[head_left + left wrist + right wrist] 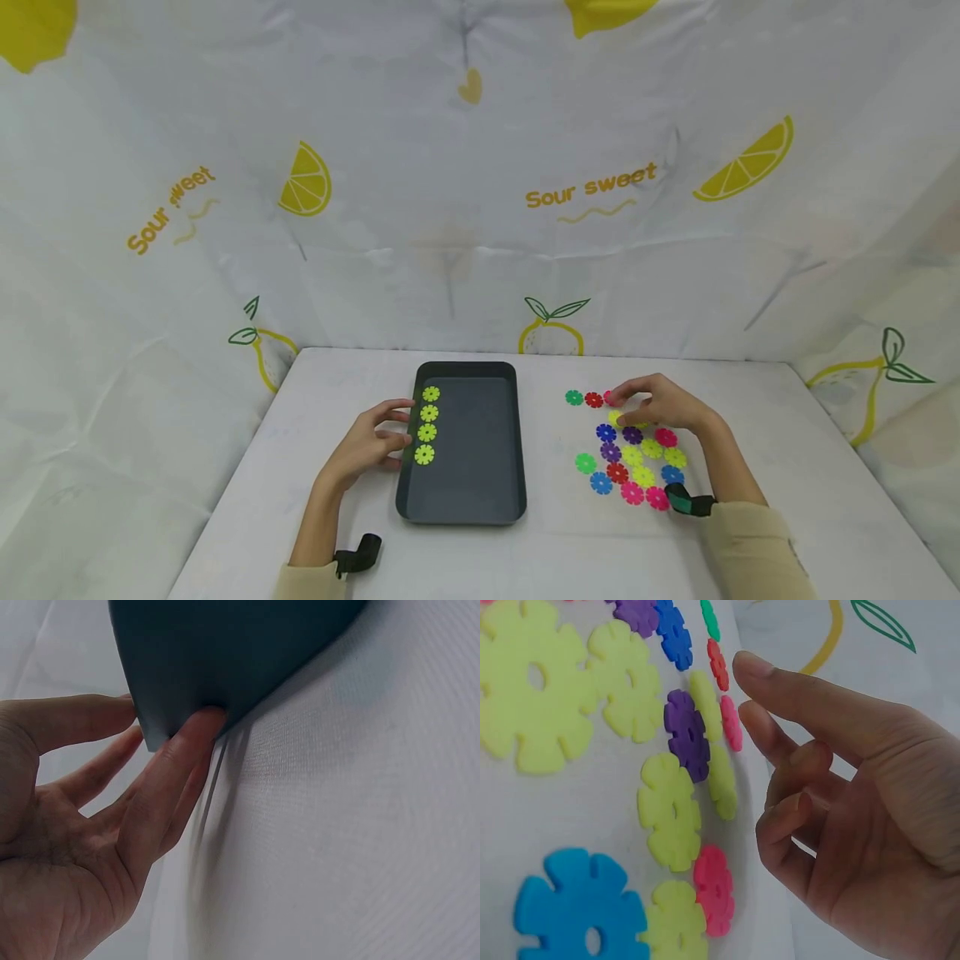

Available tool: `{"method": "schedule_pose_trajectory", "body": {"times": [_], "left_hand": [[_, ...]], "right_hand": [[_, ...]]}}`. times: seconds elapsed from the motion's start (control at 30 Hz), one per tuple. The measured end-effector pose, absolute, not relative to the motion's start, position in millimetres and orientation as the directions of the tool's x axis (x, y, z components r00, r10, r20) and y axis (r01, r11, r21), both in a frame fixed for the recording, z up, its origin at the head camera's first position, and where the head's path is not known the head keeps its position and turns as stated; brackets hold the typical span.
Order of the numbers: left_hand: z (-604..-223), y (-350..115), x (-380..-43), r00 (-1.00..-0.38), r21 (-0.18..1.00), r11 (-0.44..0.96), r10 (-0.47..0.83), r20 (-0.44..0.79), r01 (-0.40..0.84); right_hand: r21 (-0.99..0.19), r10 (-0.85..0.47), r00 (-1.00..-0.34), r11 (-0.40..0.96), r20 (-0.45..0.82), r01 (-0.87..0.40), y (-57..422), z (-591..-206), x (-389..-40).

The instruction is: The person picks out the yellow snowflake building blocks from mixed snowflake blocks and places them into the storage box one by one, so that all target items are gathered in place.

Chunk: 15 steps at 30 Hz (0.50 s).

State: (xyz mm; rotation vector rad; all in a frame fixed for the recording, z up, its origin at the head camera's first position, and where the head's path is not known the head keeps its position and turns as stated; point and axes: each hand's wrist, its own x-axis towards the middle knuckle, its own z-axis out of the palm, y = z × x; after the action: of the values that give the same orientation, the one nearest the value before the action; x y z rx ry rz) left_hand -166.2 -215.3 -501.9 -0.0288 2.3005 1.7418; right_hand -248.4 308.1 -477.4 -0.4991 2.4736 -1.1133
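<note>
A dark tray lies in the middle of the table with a column of yellow-green snowflake discs along its left side. My left hand rests against the tray's left rim, and its straight fingers touch the tray edge. Right of the tray lies a cluster of coloured discs. My right hand hovers over the cluster's far end, near a yellow disc. In the right wrist view its fingers hang loosely curled beside the discs and hold nothing.
A white cloth covers the table, and lemon-print sheets wall it in at the back and both sides. A green disc and a red one lie at the cluster's far left. Both wrists carry black straps.
</note>
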Motion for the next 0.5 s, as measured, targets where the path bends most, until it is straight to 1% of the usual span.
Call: {"method": "schedule_pose_trajectory", "body": {"times": [0.5], "left_hand": [[-501,-215,-166,-0.967,0.944,0.287,0.141,-0.212,-0.165]], "right_hand": [[-0.706,-0.430,-0.878,0.688,-0.210,-0.168,307,-491,-251]]}}
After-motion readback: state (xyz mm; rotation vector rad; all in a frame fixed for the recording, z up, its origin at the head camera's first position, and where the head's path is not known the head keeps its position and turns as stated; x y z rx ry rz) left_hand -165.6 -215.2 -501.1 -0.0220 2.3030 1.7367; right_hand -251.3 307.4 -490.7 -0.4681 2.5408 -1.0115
